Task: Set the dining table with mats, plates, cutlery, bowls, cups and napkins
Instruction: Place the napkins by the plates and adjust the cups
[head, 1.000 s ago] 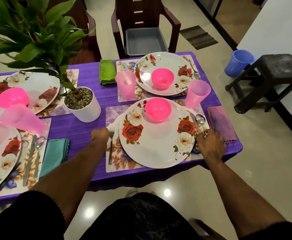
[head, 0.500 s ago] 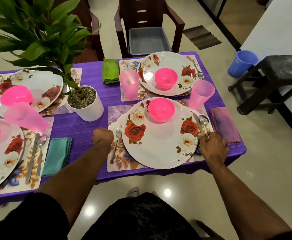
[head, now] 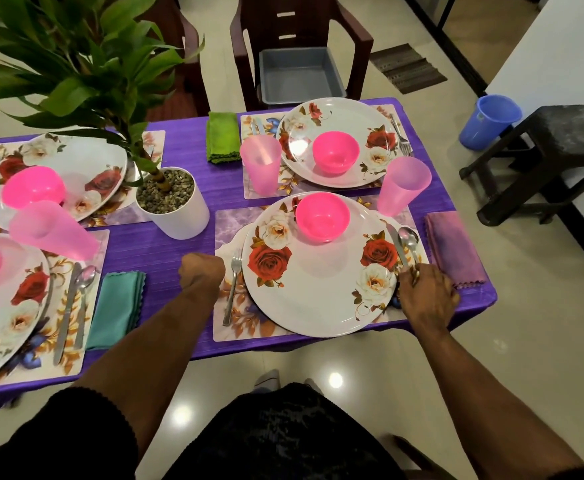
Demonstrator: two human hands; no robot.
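At the table's near right corner, my right hand curls over the handle ends of the knife and spoon, fingers bent down on them; it looks like I am squaring the pair parallel to the plate, though whether I pinch them or only press is hidden under my knuckles. My left hand sits as a closed fist on the purple tablecloth, holding nothing, just beside the fork, which lies on the mat along the plate's left rim. The pink bowl rests on the plate's far side, leaving the near part free for serving. The purple napkin lies at the right edge, within reach of the knife hand, and a pink cup stands at the mat's far right corner. Beyond, toward the far edge, a second setting repeats the pattern with its own plate, green napkin and cup. A potted plant marks the middle, and two more settings fill the left end. By my reckoning only small straightening is left.
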